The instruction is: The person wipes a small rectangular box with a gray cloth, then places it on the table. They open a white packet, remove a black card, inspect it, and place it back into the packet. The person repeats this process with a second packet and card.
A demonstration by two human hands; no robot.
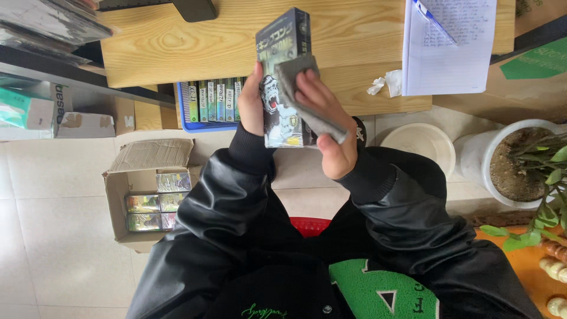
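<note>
Holding: the left hand [252,100] grips a tall dark rectangular box with a gorilla picture on its front [284,82]; the fingers are closed around its left edge; the box stands nearly upright above the lap, in front of the light wooden desk [177,41]
Wiping: the right hand [326,127] is closed on a folded grey cloth [301,88]; the cloth lies pressed flat on the front face of the box, on its right side
Sleeves: both arms are in a shiny black jacket [236,207]; a green patch shows low on the chest
Under desk: a blue plastic crate [204,125] holds a row of similar boxes standing with spines out
Floor left: an open brown cardboard carton [121,195] on pale tiles; several boxes with glossy wrap lie inside
Desk right: a white lined paper sheet with handwriting [449,53]; a crumpled white tissue [387,82] just beside it
Floor right: a round white bowl [422,145]; near it, a white pot with soil and a green plant [514,159]
</note>
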